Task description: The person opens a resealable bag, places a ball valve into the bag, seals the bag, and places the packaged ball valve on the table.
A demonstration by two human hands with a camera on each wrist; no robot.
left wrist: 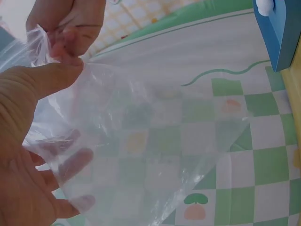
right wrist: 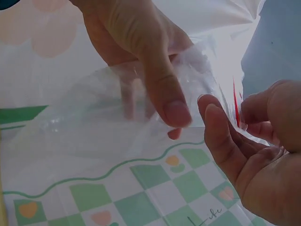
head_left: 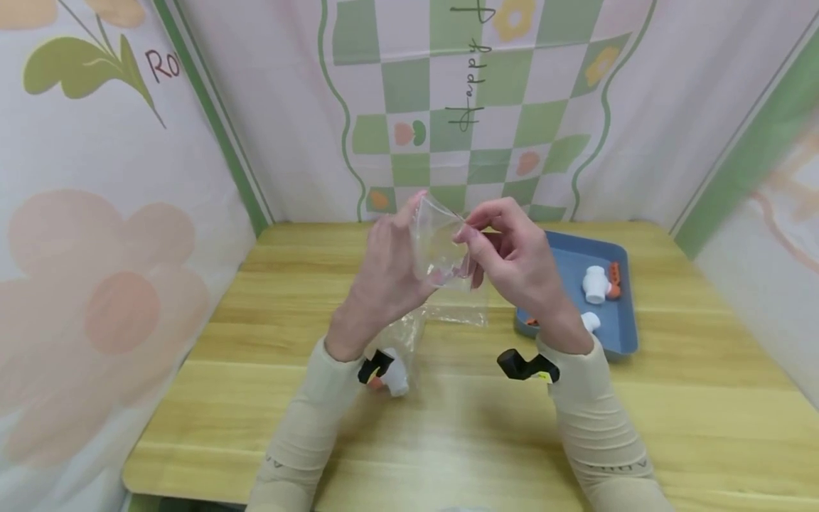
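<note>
Both hands hold a clear plastic zip bag [head_left: 440,238] up over the far part of the table, in front of the curtain. The left hand [head_left: 392,264] grips it from the left, its thumb on one side of the film and its fingers showing through from the other. At the bag's edge the right hand [head_left: 515,256] pinches the film between thumb and fingers. A red line [right wrist: 236,101] runs along that edge in the right wrist view, right by the right fingertips. The film hangs loose and looks flat in the left wrist view.
On the wooden table [head_left: 256,334], a white fitting [head_left: 397,373] with an orange part lies in clear plastic below the left wrist. To the right, a blue tray [head_left: 630,306] holds white valve-like fittings [head_left: 596,284] and orange parts [head_left: 614,274]. A patterned curtain [head_left: 288,107] stands behind.
</note>
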